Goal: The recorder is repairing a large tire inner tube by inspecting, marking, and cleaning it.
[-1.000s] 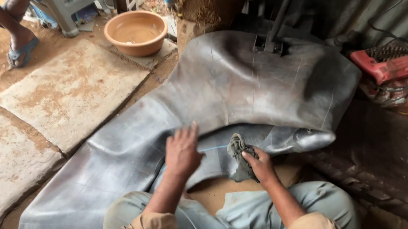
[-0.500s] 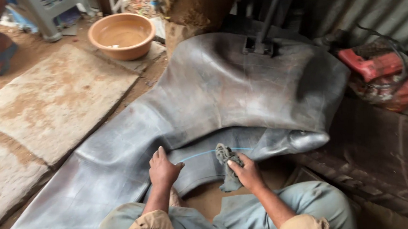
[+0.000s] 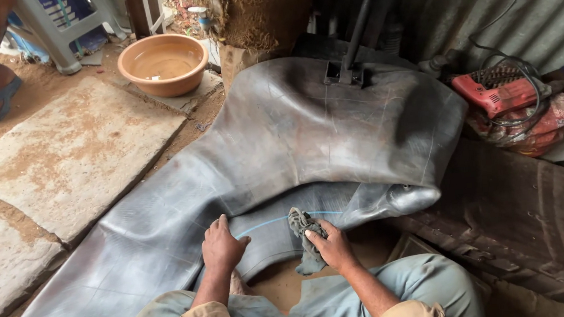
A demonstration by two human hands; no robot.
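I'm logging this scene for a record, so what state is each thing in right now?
Rubber inner tube: deflated, spread flat, inner edge folded over.
Rag: crumpled, pressed on the tube.
Right hand: closed on the rag.
Left hand: resting on the tube, fingers curled.
Basin: upright, holding some murky water.
Red power tool: lying idle, cord coiled around it.

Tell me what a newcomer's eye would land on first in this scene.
A huge dark rubber inner tube sprawls across the ground and fills the middle of the view. At its near edge, the right hand presses a crumpled grey rag onto the rubber by a thin blue line, while the left hand rests flat beside it. Farther off, an orange basin of water sits at upper left, and a red power tool lies on the right.
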